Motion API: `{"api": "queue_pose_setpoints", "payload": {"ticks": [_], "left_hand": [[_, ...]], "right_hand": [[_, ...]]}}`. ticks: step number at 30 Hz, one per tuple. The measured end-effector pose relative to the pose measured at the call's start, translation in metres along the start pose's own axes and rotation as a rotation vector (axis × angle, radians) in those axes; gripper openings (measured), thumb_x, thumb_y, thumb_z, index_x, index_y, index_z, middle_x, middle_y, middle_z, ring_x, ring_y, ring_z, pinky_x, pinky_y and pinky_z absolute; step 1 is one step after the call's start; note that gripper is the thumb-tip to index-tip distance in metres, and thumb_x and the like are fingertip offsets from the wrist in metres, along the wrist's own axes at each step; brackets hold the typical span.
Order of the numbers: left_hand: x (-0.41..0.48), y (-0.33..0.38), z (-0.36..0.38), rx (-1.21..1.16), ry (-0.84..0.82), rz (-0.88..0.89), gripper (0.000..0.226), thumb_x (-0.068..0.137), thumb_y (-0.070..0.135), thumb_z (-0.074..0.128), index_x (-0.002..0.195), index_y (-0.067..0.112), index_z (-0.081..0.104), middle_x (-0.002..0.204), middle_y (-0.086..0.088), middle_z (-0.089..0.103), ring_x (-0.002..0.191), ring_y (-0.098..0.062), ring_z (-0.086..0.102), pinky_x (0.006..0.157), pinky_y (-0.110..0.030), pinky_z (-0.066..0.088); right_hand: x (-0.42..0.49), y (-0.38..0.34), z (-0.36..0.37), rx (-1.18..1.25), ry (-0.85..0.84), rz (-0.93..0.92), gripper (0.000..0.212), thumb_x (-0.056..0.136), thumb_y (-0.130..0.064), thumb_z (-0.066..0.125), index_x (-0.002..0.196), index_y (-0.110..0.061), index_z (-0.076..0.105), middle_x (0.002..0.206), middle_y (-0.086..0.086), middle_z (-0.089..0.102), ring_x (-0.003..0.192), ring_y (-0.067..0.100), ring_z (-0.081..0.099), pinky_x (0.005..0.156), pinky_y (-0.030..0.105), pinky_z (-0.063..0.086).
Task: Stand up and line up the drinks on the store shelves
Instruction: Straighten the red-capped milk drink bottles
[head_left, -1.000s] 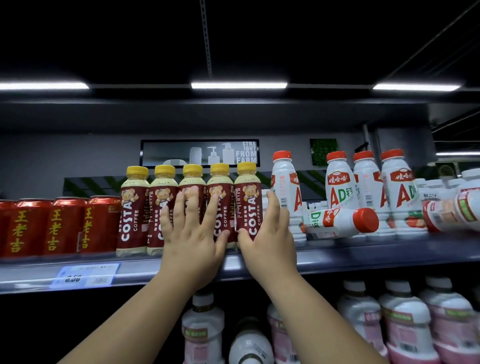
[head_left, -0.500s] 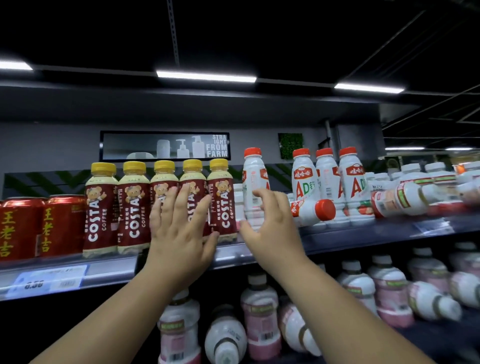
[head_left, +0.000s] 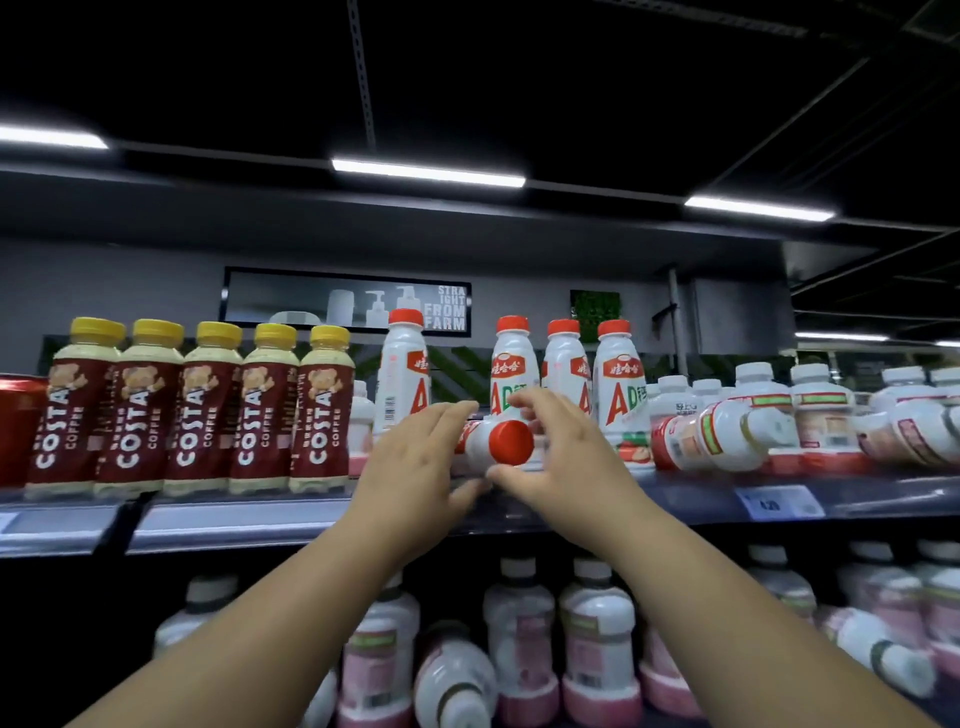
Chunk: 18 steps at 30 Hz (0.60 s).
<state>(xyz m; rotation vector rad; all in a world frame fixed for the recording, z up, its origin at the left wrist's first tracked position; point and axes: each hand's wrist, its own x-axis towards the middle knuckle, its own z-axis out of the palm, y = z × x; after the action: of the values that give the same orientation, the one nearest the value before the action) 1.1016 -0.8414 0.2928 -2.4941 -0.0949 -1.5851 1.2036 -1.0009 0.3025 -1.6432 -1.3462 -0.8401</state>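
A white AD milk bottle with a red cap (head_left: 511, 441) lies on its side on the upper shelf (head_left: 260, 519), cap towards me. My right hand (head_left: 566, 457) curls around its neck, fingers above and thumb below. Spread against the bottle's left side is my left hand (head_left: 415, 467), not closed on it. Upright AD bottles stand behind: one (head_left: 405, 374) on the left and three (head_left: 618, 384) on the right. A row of Costa coffee bottles (head_left: 208, 410) stands upright further left.
Small white bottles (head_left: 727, 436) lie toppled on the shelf to the right, above a price tag (head_left: 779, 503). Red cans (head_left: 15, 426) stand at the far left. The lower shelf holds pink-labelled bottles (head_left: 597, 649), one of them fallen (head_left: 457, 680).
Both hands left the Costa bottles and moved right to the fallen red-capped bottle. My right hand closed around it. The view shifted right.
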Motion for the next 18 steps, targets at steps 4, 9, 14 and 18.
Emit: {"api": "queue_pose_setpoints", "payload": {"ticks": [4, 9, 14, 18], "left_hand": [[0.005, 0.01, 0.008, 0.155, 0.073, -0.001, 0.062, 0.069, 0.037, 0.065, 0.13, 0.024, 0.058, 0.118, 0.006, 0.068, 0.108, -0.021, 0.062, 0.087, -0.039, 0.043], [0.015, 0.011, -0.002, 0.165, 0.088, -0.087, 0.047, 0.084, 0.047, 0.045, 0.129, 0.038, 0.054, 0.12, 0.015, 0.065, 0.112, -0.018, 0.054, 0.086, -0.034, 0.025], [0.048, 0.01, -0.021, 0.089, 0.19, -0.213, 0.029, 0.091, 0.049, 0.058, 0.116, 0.034, 0.055, 0.091, 0.013, 0.054, 0.095, -0.019, 0.05, 0.078, -0.037, 0.027], [0.066, 0.008, -0.03, 0.042, 0.231, -0.295, 0.041, 0.09, 0.066, 0.046, 0.119, 0.036, 0.053, 0.1, 0.008, 0.065, 0.096, -0.02, 0.055, 0.084, -0.041, 0.038]], "right_hand": [[0.003, 0.02, 0.0, 0.045, -0.078, -0.013, 0.05, 0.081, -0.018, 0.072, 0.124, -0.033, 0.052, 0.118, -0.007, 0.06, 0.105, 0.014, 0.058, 0.093, 0.032, 0.048], [0.012, 0.018, 0.007, 0.213, 0.021, -0.014, 0.047, 0.086, -0.017, 0.07, 0.127, -0.032, 0.052, 0.112, -0.007, 0.065, 0.096, 0.011, 0.064, 0.088, 0.033, 0.053], [0.026, 0.009, 0.02, 0.339, -0.004, 0.059, 0.065, 0.082, -0.02, 0.076, 0.134, -0.039, 0.041, 0.115, -0.012, 0.062, 0.105, 0.011, 0.063, 0.094, 0.034, 0.053], [0.034, -0.001, 0.036, 0.284, 0.021, 0.099, 0.081, 0.082, -0.037, 0.078, 0.145, -0.041, 0.028, 0.12, -0.015, 0.055, 0.108, 0.009, 0.055, 0.092, 0.033, 0.049]]}}
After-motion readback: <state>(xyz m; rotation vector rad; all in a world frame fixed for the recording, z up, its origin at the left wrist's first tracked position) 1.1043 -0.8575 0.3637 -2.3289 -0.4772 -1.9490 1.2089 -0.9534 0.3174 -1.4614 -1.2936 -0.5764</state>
